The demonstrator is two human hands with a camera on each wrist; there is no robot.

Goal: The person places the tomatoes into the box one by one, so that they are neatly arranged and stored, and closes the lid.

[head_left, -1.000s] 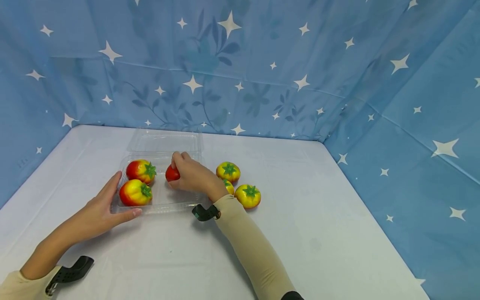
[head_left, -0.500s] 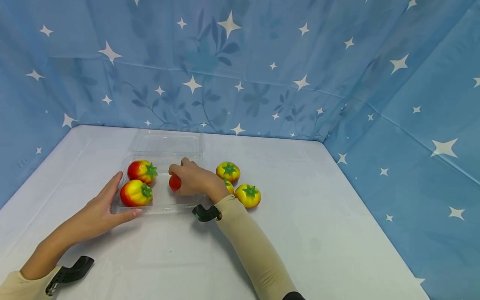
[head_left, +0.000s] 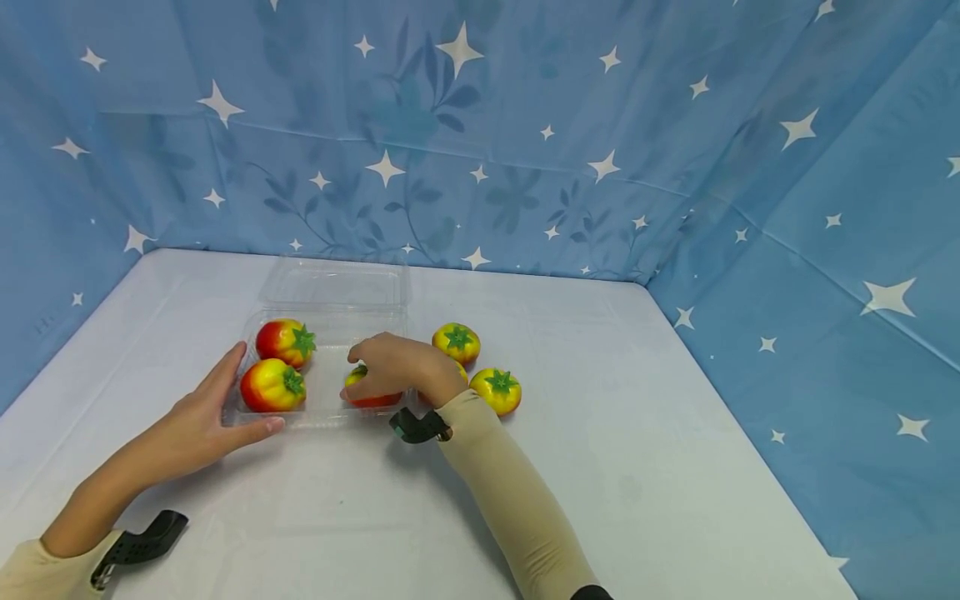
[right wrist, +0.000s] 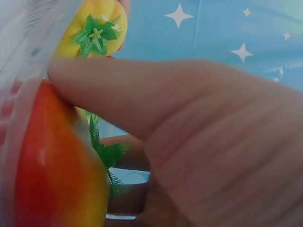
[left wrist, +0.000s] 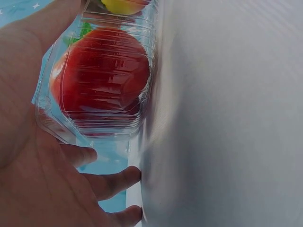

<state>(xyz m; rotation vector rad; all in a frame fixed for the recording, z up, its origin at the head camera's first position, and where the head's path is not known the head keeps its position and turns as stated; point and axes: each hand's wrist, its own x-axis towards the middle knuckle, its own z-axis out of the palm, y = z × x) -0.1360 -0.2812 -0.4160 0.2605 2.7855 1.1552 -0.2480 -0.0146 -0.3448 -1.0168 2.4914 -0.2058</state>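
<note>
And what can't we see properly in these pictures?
Head view: part of one fruit, covered by the right hand.
Head view: most of another fruit outside the box, behind the right wrist.
Left wrist view: the upper fruit, cut off by the top edge.

Clear plastic clamshell (head_left: 326, 382)'s wide open, lid (head_left: 334, 285) folded back to 12 o'clock. Red-and-yellow tomato (head_left: 377, 402) sits around 4 inside, green calyx up; two similar tomatoes (head_left: 262, 387) (head_left: 274, 340) lie near 8 and 10, calyxes toward 3.
</note>
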